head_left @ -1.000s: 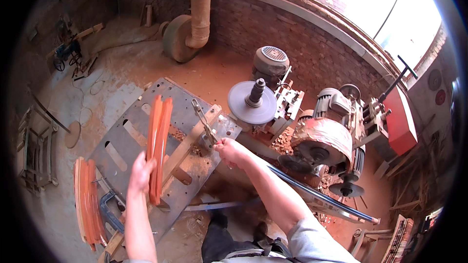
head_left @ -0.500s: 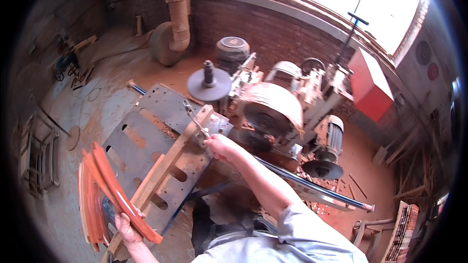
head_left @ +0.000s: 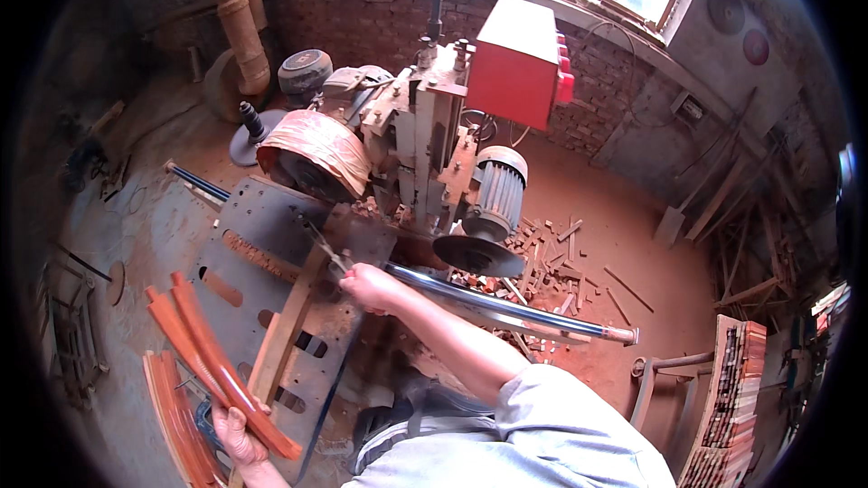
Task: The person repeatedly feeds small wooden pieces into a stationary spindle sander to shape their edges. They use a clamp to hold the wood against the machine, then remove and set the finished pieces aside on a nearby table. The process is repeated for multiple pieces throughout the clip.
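My left hand (head_left: pixel 237 434) is closed around curved reddish-orange wooden strips (head_left: pixel 212 357) at the lower left. Similar curved strips (head_left: pixel 169 411) stand stacked just beside it. My right arm reaches forward, and my right hand (head_left: pixel 369 289) is closed on the metal lever of a clamp (head_left: pixel 327 246). The clamp sits near the far end of a wooden bar (head_left: pixel 287 334) lying across a slotted metal sliding table (head_left: pixel 258 217). The clamp's lower part is hard to make out.
Beyond the table stands a machine with a covered round hood (head_left: pixel 316 145), a grey motor (head_left: pixel 500 183), a dark disc (head_left: pixel 479 256) and a red box (head_left: pixel 511 63). A steel rail (head_left: pixel 506 298) runs right. Wood offcuts (head_left: pixel 565 262) litter the floor; a loaded rack (head_left: pixel 723 407) stands right.
The view has turned right. The sliding table, with my right hand on the clamp, has moved right along the rail past the machine. Both hands keep their hold.
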{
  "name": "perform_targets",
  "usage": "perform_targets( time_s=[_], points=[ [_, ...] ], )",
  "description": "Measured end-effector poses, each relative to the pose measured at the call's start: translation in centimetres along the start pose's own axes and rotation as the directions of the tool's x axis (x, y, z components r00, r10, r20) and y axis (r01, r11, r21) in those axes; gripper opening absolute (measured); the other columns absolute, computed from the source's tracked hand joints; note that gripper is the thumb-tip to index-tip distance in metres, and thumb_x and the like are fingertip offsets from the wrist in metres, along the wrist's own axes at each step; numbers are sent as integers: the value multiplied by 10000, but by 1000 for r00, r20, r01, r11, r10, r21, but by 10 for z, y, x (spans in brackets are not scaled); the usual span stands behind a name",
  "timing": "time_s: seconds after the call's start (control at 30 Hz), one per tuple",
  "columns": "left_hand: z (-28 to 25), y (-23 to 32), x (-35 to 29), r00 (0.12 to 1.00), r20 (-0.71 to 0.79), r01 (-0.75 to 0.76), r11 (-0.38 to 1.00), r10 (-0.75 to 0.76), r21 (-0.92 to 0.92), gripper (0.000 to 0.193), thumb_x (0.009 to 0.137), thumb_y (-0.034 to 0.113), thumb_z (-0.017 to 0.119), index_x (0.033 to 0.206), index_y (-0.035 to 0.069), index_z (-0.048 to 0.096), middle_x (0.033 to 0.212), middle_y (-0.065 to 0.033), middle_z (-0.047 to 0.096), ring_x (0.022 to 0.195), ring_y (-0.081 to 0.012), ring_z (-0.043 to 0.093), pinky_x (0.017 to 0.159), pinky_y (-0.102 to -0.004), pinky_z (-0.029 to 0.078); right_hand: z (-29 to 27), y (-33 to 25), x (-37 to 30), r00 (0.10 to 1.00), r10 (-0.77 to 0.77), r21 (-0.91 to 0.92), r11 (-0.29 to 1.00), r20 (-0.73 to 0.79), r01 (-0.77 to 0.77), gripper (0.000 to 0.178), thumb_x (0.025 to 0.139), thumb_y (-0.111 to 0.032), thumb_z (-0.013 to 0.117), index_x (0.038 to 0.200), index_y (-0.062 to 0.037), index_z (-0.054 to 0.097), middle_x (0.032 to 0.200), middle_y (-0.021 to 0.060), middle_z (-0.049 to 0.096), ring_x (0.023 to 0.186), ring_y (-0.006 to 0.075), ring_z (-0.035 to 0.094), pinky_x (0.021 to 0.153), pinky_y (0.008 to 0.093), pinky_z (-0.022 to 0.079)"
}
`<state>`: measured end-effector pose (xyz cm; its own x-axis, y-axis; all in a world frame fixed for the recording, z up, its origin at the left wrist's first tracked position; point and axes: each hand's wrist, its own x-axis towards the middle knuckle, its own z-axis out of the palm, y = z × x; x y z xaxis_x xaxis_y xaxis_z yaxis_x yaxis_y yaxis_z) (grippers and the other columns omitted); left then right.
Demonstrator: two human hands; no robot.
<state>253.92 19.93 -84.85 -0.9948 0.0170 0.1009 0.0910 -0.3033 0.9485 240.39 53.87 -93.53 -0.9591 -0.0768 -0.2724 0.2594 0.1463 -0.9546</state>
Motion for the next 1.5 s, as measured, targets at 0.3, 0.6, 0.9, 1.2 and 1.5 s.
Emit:
perform_targets(
  time_s=[0.3,0.6,0.9,1.2,1.5],
  points=[
    [89,-62,-140,985,80,157,984,-150,-86,681,827,274,849,1338,8,487,1128,-100,657,859,-191,693,703,-341,642,-91,66,-157,972,234,57,971,-9,-233,205,967,-271,623,1023,-92,538,655,-20,474,432,109,404,385,298,311],
    [160,-92,-268,972,112,213,976,-207,-44,648,837,277,847,1305,6,489,1100,-100,663,824,-183,689,683,-330,626,-168,134,-284,970,244,-18,970,5,-244,199,971,-221,637,1075,-95,525,679,-15,498,474,107,465,390,300,349],
    [313,-167,-330,950,210,232,972,-232,25,550,869,27,711,1357,-19,463,1191,-108,658,1022,-175,664,927,-325,542,-230,235,-393,975,-107,-317,948,-196,40,263,941,-287,638,1010,-40,579,726,86,614,623,257,622,565,424,485],
    [539,-238,-389,836,478,15,880,-272,474,569,923,119,707,1429,36,460,1138,-75,629,954,-182,650,824,-295,548,-273,233,-583,727,-237,424,681,-644,597,478,1046,-214,518,1447,25,416,1190,219,620,1176,305,600,1002,400,465],
    [621,-322,-396,402,786,187,883,-469,431,427,1030,203,593,1419,75,473,884,14,546,648,-70,505,540,-220,444,-415,372,-788,26,285,275,894,-958,354,183,1010,-212,598,985,-49,519,777,64,642,622,146,613,523,330,518]
  ],
)
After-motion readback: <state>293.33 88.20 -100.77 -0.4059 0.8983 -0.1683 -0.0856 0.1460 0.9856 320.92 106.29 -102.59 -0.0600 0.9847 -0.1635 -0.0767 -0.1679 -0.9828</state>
